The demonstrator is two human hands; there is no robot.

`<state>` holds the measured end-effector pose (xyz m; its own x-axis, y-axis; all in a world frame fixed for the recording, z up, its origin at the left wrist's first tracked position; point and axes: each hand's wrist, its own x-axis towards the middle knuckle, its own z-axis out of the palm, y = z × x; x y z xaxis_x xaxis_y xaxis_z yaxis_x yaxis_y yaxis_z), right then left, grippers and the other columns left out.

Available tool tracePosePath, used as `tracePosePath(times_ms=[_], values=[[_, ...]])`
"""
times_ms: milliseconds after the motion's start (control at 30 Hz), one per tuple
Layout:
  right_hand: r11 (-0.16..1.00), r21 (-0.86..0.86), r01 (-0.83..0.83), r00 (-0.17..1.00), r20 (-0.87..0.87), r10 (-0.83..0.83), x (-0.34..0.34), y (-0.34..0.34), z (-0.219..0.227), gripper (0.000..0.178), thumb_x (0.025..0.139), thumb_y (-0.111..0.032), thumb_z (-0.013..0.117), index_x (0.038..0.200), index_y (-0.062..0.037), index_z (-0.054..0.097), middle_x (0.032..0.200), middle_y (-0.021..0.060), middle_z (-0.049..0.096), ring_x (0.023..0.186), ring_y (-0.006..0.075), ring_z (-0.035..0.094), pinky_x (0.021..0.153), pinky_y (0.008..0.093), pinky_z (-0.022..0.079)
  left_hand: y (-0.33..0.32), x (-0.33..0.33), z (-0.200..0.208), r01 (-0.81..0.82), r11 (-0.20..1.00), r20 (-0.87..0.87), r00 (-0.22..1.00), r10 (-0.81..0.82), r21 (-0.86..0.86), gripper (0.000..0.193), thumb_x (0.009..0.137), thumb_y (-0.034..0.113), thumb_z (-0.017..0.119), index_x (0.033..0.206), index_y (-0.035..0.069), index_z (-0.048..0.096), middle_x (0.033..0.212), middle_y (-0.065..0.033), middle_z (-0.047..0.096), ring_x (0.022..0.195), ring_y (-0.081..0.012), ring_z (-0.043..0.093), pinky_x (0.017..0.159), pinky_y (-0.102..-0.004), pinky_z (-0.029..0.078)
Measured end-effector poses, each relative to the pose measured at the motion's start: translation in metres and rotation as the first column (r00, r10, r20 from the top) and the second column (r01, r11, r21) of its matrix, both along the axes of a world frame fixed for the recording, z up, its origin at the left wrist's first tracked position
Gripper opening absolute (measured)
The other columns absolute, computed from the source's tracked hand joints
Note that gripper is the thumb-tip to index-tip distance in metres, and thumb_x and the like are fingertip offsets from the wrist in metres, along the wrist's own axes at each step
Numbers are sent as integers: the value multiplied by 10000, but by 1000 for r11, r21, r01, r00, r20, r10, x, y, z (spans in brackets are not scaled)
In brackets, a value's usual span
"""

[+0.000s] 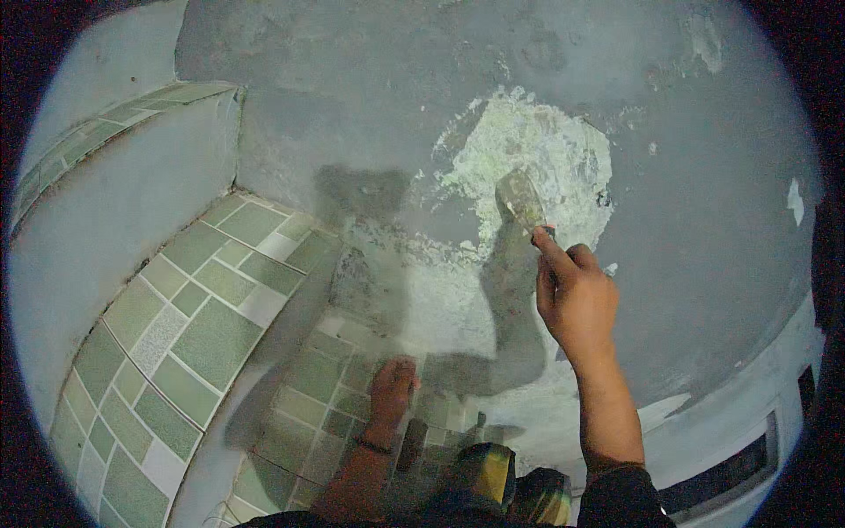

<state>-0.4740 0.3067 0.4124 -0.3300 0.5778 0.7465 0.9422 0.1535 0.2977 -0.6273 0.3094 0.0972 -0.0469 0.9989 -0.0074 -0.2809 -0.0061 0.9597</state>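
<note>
My right hand [576, 299] is wrapped round the handle of a putty knife [521, 199], with a finger stretched along it towards the blade. The broad, stained blade lies over a rough pale patch [563, 150] on the grey wall [704, 211]; whether its edge touches the surface is hard to tell. Lower down, in shadow, my left hand [393, 387] hangs in front of the green tiles with its fingers curled in. Anything inside those fingers is hidden. A dark band [374, 446] circles the left wrist.
A ledge [207, 326] of green and grey tiles juts out at the left, below a plain wall face [123, 167]. More green tiles [299, 396] lie below. At lower right is a dark rectangular opening [722, 480]. My patterned trouser legs [488, 475] show at the bottom.
</note>
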Motion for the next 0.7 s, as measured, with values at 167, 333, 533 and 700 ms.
tracePosePath(times_ms=[167, 333, 533, 700], values=[[998, 2, -57, 997, -44, 57, 7, 2, -1, 392, 867, -98, 687, 1233, -239, 699, 735, 69, 594, 553, 245, 608, 513, 381, 498, -1, 10, -2, -92, 884, -263, 936, 234, 459, 258, 1008, 300, 572, 969, 53, 636, 725, -8, 567, 661, -120, 531, 645, -320, 442], [998, -8, -68, 997, -38, 68, -6, 14, 6, 394, 870, -102, 687, 1242, -228, 696, 743, 74, 597, 573, 242, 617, 530, 374, 507, -2, 5, 9, 2, 998, 9, 1000, -2, 63, 311, 1012, 333, 577, 953, 34, 639, 736, -16, 577, 682, -130, 566, 649, -326, 471], [993, -100, 61, 996, -53, -66, -21, 4, 15, 399, 871, -109, 683, 1254, -223, 690, 743, 79, 597, 569, 250, 616, 529, 380, 507, -4, -4, 7, -5, 979, -58, 998, 17, 203, 318, 1016, 342, 580, 1035, 31, 643, 771, -27, 613, 698, -133, 588, 650, -311, 493], [994, 32, -106, 994, 42, 105, -35, 23, 20, 370, 874, -126, 681, 1232, -217, 690, 747, 86, 592, 589, 288, 619, 531, 410, 502, 3, 4, -9, -8, 997, 11, 1000, 7, 72, 324, 1022, 350, 575, 1010, 33, 643, 768, -41, 615, 695, -150, 594, 652, -335, 498]])
